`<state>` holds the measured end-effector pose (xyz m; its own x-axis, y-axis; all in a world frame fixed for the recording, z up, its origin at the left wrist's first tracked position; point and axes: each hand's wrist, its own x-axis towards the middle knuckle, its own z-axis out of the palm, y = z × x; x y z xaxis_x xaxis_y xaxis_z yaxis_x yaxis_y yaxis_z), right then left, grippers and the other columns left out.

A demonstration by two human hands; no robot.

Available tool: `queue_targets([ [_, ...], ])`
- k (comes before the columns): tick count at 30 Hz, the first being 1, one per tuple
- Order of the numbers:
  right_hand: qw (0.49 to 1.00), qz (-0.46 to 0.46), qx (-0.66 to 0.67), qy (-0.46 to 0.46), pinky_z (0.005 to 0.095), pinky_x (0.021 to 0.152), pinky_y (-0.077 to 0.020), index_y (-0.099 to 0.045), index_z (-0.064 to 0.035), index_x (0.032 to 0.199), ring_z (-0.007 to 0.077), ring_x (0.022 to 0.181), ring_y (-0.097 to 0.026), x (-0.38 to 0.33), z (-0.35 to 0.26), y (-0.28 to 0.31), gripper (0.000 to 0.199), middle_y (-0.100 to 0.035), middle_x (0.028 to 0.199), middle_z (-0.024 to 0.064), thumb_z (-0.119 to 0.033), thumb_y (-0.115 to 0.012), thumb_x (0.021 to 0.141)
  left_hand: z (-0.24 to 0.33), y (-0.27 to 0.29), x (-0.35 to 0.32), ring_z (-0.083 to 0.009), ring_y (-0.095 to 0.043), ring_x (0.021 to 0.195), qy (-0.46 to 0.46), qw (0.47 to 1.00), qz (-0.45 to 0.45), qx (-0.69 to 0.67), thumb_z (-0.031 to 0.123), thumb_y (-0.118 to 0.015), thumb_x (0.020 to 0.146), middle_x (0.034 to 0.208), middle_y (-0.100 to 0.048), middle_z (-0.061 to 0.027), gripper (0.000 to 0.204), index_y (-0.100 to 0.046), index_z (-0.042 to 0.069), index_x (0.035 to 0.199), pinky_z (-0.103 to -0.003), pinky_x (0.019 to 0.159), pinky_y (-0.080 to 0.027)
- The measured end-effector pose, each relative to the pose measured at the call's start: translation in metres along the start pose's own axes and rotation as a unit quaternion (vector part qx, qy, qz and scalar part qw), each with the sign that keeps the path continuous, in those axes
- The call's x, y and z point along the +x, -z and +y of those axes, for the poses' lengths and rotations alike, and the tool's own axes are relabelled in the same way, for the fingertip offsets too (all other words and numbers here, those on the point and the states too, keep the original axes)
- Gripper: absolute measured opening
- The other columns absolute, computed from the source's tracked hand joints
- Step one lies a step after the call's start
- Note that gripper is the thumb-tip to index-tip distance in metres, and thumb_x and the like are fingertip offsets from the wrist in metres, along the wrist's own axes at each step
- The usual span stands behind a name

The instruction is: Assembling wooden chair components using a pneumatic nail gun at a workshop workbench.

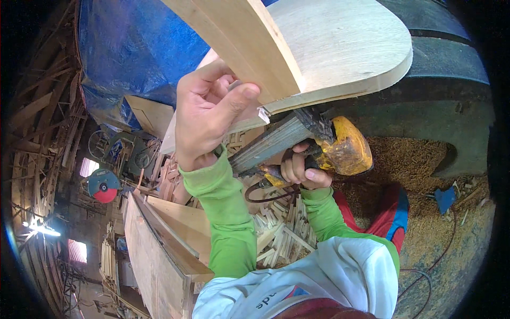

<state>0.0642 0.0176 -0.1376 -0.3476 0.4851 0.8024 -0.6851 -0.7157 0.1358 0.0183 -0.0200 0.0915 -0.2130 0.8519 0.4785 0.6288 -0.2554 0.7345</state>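
Observation:
My left hand (210, 109) is closed round the lower end of a pale wooden board (244, 42), its thumb pressed on the face and other fingertips curled out of sight. That board stands against a flat wooden panel (345, 45) with a rounded corner, meeting it near its front edge. Below the panel, my right hand (303, 169) grips the handle of a worn yellow nail gun (346, 146). The gun's long grey magazine (273, 143) slants down to the left. Its nose sits close under the panel's edge; whether they touch I cannot tell.
Wood offcuts (284, 239) lie in a heap below the gun, with sawdust (409, 159) to the right. A thin air hose (451, 239) curves across the right side. Blue tarpaulin (138, 48) hangs behind; a large wooden box (154, 255) stands at lower left.

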Motion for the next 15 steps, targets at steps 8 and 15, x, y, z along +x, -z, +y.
queue_targets([
  [8, 1.000, 0.011, 0.000, -0.007, 0.0292, 0.053, -0.0327, -0.039, 0.0040, 0.121, 0.0125, 0.048, -0.035, -0.0034, 0.0037, 0.0029, 0.051, -0.038, 0.057, 0.0011, -0.014, -0.052, 0.076, 0.0035, -0.0037, -0.0014, -0.0142, -0.058, 0.086, -0.020, 0.999, -0.012, -0.039, 0.006, -0.067, 0.079, 0.094, -0.063, -0.0110, 0.028, -0.058, -0.008, 0.102, -0.025, 0.077, -0.047],
  [15, 1.000, 0.003, -0.003, 0.002, 0.0297, 0.054, -0.0324, -0.039, 0.0035, 0.121, 0.0124, 0.049, -0.036, -0.0023, 0.0060, 0.0001, 0.050, -0.038, 0.057, 0.0008, -0.014, -0.053, 0.077, 0.0026, -0.0032, -0.0016, -0.0154, -0.059, 0.088, -0.018, 0.999, -0.014, -0.048, 0.007, -0.068, 0.079, 0.096, -0.062, -0.0113, 0.029, -0.058, -0.008, 0.101, -0.026, 0.079, -0.047],
])
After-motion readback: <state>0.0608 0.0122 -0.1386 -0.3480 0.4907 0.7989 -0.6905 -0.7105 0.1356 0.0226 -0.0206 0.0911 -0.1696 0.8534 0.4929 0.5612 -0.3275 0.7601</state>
